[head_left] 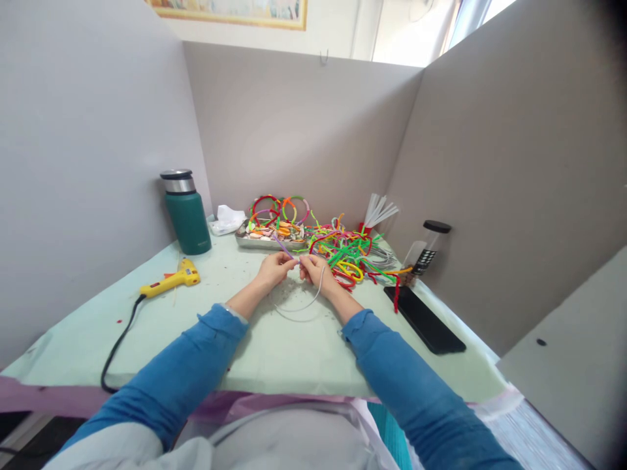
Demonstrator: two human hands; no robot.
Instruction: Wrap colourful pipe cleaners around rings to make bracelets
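Observation:
Over the middle of the table my left hand (pixel 275 269) and my right hand (pixel 316 271) meet, fingertips nearly touching. A purple pipe cleaner (pixel 283 246) rises to the upper left from between them, pinched in my left fingers. From my right fingers hangs a thin pale wire hoop (pixel 298 320), its loop curving below both hands. The fingers cover the spot where the pipe cleaner meets the wire. Just beyond my right hand lies a tangled pile of coloured pipe cleaners (pixel 353 248).
A metal tray (pixel 267 245) of small pieces stands behind, with wrapped hoops (pixel 296 207) on it. A yellow glue gun (pixel 171 281) and green bottle (pixel 187 219) stand left. On the right are a black phone (pixel 426 320), a clear bottle (pixel 428 248) and white sticks (pixel 378 210). Partitions surround the table.

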